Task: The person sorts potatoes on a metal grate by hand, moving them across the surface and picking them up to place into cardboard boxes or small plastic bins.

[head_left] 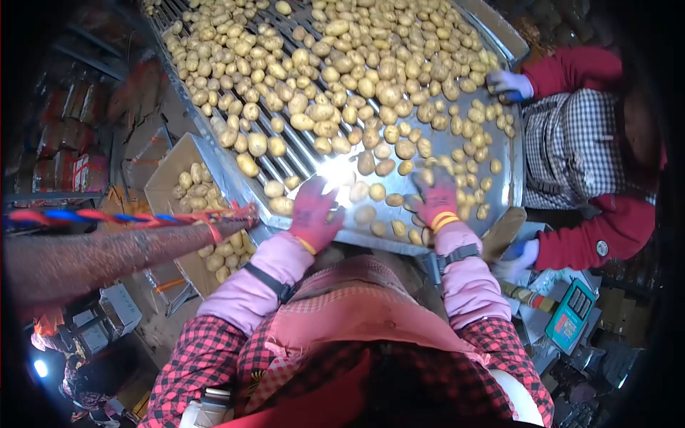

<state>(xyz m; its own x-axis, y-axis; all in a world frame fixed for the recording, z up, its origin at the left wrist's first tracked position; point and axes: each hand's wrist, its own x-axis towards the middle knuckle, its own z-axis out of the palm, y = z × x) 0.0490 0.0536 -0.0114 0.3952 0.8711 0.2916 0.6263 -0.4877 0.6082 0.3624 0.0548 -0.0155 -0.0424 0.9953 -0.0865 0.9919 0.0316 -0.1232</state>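
Both my hands wear red gloves with dark fingers. My left hand (pixel 314 214) is at the front edge of the metal sorting table (pixel 335 227), fingers apart, with nothing seen in it. A potato (pixel 282 206) lies just to its left. Over the right part of the metal surface, my right hand (pixel 437 198) reaches among loose potatoes (pixel 462 158), its fingers spread and slightly blurred. Whether its fingertips touch a potato cannot be made out. More potatoes (pixel 378 191) lie between my hands.
Potatoes cover the slatted rollers (pixel 267 165) behind. At left stands a cardboard box (pixel 168 182) holding potatoes, beside a rusty pole (pixel 128 250) wrapped with rope. A co-worker (pixel 571 143) in a checked apron works at right, near a scale with a green display (pixel 571 314).
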